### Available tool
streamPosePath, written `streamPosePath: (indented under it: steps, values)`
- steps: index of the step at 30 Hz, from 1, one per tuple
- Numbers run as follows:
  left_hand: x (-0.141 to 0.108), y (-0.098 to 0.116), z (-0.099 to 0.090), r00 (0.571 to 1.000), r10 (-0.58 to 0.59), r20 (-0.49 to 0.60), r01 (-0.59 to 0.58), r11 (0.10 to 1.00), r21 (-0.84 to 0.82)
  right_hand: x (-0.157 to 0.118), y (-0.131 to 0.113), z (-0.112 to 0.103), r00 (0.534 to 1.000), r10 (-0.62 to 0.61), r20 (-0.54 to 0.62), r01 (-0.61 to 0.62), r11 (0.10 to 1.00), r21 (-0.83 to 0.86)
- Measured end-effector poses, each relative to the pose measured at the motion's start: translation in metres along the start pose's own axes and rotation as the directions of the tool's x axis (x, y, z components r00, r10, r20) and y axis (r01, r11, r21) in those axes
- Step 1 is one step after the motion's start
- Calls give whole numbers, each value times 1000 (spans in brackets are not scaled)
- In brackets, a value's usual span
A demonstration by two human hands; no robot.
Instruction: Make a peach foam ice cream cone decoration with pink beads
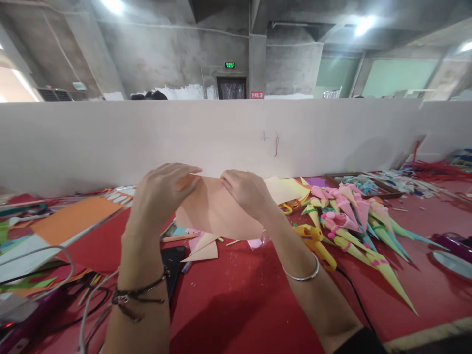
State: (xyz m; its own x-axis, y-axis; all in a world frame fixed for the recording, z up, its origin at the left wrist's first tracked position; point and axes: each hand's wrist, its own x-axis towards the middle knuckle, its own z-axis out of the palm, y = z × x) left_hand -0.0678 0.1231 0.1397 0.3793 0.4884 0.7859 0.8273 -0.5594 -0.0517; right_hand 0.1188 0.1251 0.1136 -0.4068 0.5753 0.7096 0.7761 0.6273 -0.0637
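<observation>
A peach sheet of paper (217, 209) is held up above the red table in front of me, slightly bowed. My left hand (162, 189) grips its upper left corner, the thumb below and the fingers stretched over the top. At the upper edge, my right hand (245, 192) has its fingers pinched together on the same sheet. Below it lies a folded cream paper cone (202, 248) on the table, beside a dark flat object (174, 263) partly hidden by my left wrist. A yellow glue gun (313, 243) rests by my right forearm.
Several pink, yellow and blue paper cones (354, 221) are heaped at right. Orange paper (77, 216) and red paper (101, 243) lie at left near loose cables (86, 300). A tray (383, 189) of scraps stands at the back right. A white partition (184, 137) bounds the table's far side.
</observation>
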Motion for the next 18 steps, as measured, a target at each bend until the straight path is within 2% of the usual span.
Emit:
streamPosePath:
  steps: [2,4,7,10,14,18]
  values:
    - [4,6,8,993,116,37,-117,993,29,0,-1,-1,1000,-11,-14,11,1000,13]
    - [7,14,16,988,145,58,-148,988,53,-1,-2,-3,1000,-3,-23,4,999,47]
    - [8,22,25,988,152,-15,-150,984,99,-2,1,-9,1000,1,4,-1,995,101]
    - [7,19,29,980,184,-77,-174,978,116,-4,7,-14,999,-5,35,-1,987,160]
    - [4,1,31,991,123,-56,-118,990,73,-6,15,-19,998,32,60,-43,980,193]
    - [-1,-17,33,1000,2,-9,-1,995,98,-6,20,-21,995,56,82,-71,978,195]
